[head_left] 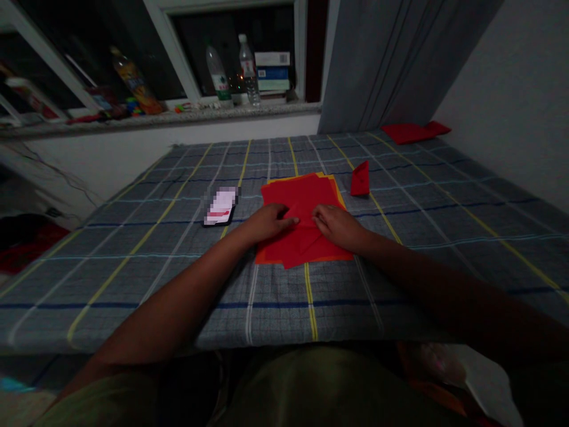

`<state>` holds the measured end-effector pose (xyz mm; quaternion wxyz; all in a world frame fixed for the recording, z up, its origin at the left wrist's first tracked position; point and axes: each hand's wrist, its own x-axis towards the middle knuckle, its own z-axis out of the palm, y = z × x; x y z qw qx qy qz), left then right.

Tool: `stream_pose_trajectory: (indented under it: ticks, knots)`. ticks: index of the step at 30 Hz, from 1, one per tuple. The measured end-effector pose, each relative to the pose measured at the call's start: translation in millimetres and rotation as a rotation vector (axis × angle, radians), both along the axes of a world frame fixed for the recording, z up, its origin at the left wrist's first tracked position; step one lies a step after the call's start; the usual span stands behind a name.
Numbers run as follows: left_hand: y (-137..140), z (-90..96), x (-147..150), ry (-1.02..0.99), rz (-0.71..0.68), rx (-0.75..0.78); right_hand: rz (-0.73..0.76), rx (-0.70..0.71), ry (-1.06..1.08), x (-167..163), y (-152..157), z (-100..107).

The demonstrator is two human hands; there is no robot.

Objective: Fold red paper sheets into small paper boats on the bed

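A folded piece of red paper [306, 236] lies on top of a loose stack of red and orange paper sheets [300, 188], in the middle of the checked cloth. From the left, my left hand [270, 221] presses its thumb and fingers onto the folded paper's edge. Opposite it, my right hand [338, 225] has curled fingers pinching the paper's right side. The fold between the hands is hard to make out, red on red. Past my right hand, a small folded red paper shape [360, 179] stands apart from the stack.
A phone with a lit screen [220, 206] lies left of the stack. Red paper or packaging [411, 133] rests at the far right corner by the grey curtain [377, 59]. Plastic bottles [249, 71] and stacked boxes [272, 71] stand on the windowsill [178, 118] beyond the bed-like surface.
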<state>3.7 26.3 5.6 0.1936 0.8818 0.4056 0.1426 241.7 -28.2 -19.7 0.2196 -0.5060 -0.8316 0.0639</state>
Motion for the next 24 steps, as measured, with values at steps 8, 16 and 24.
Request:
stream_pose_trajectory:
  ticks: [8, 16, 24]
  knots:
    - [-3, 1.4, -5, -0.192, 0.001, -0.168, 0.120, 0.150, 0.062, -1, -6, 7]
    - [-15, 1.7, 1, -0.112, -0.086, -0.039, 0.100, 0.075, 0.099, 2, -1, -2]
    - [-23, 2.2, 5, -0.104, -0.324, 0.295, 0.031, -0.121, 0.407, 4, -1, 1]
